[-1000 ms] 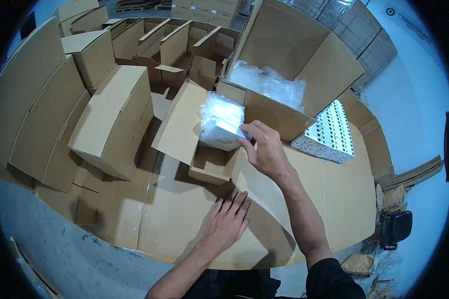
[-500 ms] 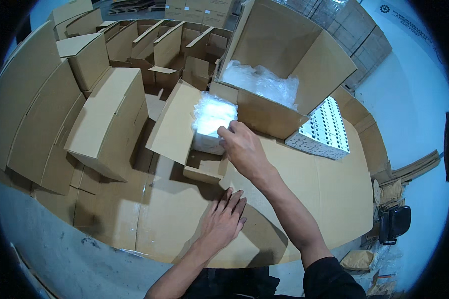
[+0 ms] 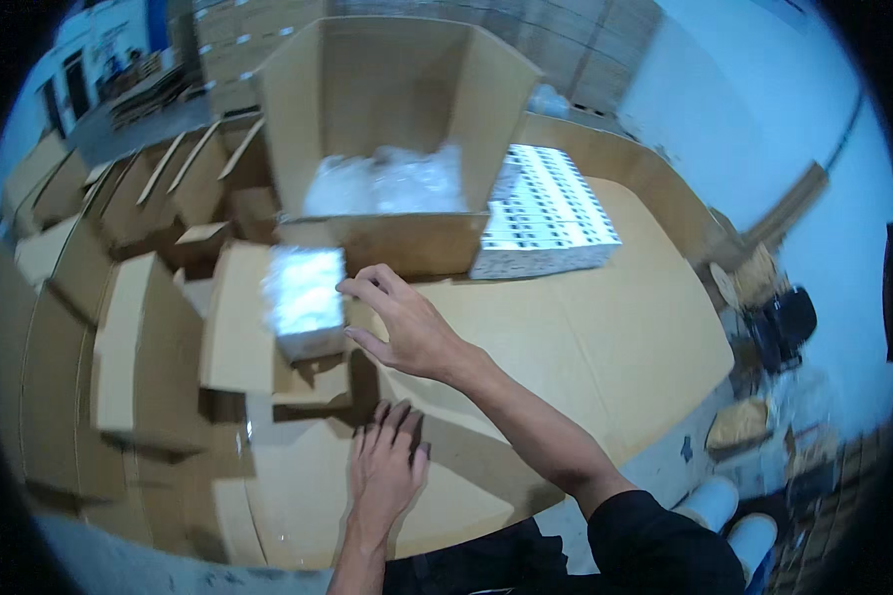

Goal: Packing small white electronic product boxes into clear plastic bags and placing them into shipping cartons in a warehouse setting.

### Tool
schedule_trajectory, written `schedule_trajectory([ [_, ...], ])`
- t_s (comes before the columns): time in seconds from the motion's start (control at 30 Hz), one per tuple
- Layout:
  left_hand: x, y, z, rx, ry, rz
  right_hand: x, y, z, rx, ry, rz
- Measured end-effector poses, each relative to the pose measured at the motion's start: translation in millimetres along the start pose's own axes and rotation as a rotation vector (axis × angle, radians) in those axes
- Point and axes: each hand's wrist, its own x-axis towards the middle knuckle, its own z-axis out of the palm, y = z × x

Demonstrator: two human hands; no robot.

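Through the head camera I see a broad work surface of tan cardboard point(image 3: 605, 337), with a seam running across its right part. A low cardboard wall point(image 3: 645, 183) borders its far right side. Directly on it I make out a large open carton point(image 3: 387, 243) at the back, a block of white boxes with dark marks point(image 3: 556, 223) just right of that, a small open carton point(image 3: 318, 385) nearer me, and a tall brown carton point(image 3: 164, 357) to the left. The left hand point(image 3: 385, 466) rests on it palm down.
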Motion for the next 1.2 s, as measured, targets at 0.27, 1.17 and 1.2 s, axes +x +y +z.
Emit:
schedule_trajectory([
  [0.27,22.8,4.8,14.5,0.051,-0.004,-0.025,-54.4,108.9,-123.9,-0.135,0.381,0.299],
  [1.17,132.0,-21.0,50.8,0.086,0.138,-0.039,4.8,241.5,-158.6,-0.322,0.492,0.265],
  [1.2,133.7,-23.1,51.9,0.073,0.152,-0.016,1.5,248.2,-159.0,-0.307,0.517,0.195],
])
